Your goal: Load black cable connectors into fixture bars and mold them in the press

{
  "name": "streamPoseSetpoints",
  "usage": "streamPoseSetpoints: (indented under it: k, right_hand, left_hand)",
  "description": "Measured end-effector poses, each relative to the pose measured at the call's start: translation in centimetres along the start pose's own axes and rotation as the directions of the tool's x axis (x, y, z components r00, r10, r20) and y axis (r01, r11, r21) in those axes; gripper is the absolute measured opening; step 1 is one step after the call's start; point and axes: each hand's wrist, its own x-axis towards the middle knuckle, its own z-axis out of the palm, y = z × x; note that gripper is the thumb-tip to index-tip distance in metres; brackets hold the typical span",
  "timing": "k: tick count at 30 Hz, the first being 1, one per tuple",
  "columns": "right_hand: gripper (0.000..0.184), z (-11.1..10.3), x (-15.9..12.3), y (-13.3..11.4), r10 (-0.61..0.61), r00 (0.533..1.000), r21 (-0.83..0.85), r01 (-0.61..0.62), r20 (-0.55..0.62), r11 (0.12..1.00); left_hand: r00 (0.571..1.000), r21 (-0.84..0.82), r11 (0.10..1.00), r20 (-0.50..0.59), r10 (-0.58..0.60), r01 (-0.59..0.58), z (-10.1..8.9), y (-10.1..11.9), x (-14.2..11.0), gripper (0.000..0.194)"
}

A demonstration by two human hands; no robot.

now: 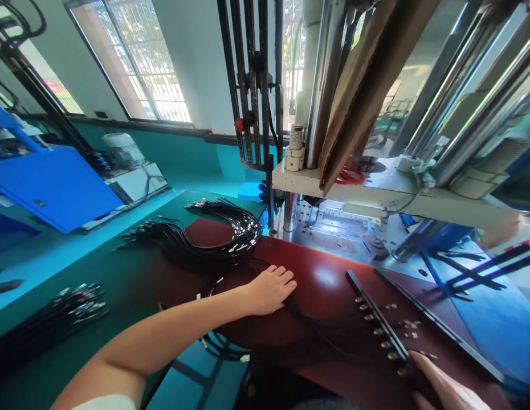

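Note:
My left hand (271, 289) rests palm down on the dark red tabletop, its fingers bent and close together over thin black cables (310, 322). The cables run from beneath it towards the lower right; its fingertips are partly hidden. At the lower right, my right hand (448, 384) grips the near end of a long black bar (378, 310), thumb along its side. Small metal fittings stick out in a row from the bar's left edge. A second dark bar (438, 322) lies to its right, with several small metal pieces (410, 326) between the two.
A looped bundle of black cables (243, 230) lies beyond my left hand. Another cable bundle (47, 319) sits on the green surface (137, 319) at left. Ahead stands a press with a metal bed (342, 228), a cardboard sheet (354, 91) and red-handled scissors (350, 175).

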Motion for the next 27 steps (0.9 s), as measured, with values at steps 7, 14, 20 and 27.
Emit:
streamPoseSetpoints:
  k: [7,14,20,27]
  right_hand:
    - [0.05,-5.3,6.1,-4.5,0.344,0.838,0.065,-0.407,0.422,0.911]
    - [0.017,-7.4,11.1,-3.2,0.526,0.743,-0.032,-0.565,0.414,0.824]
    - [0.017,-7.8,16.5,-0.4,0.485,0.841,-0.042,-0.49,0.239,0.871]
    - [0.019,-6.7,22.6,2.3,0.404,0.902,0.01,-0.41,0.156,0.912]
  left_hand:
    - [0.996,0.039,0.999,-0.095,-0.001,0.004,-0.1,1.1,0.2,0.021]
    - [0.999,0.005,0.999,0.014,0.036,-0.036,-1.7,2.7,1.2,0.025]
    - [0.994,-0.191,0.981,0.113,-0.002,0.023,-2.3,3.2,3.3,0.014]
    - [0.983,-0.607,0.778,0.023,-0.185,0.16,-2.8,0.4,6.4,0.038]
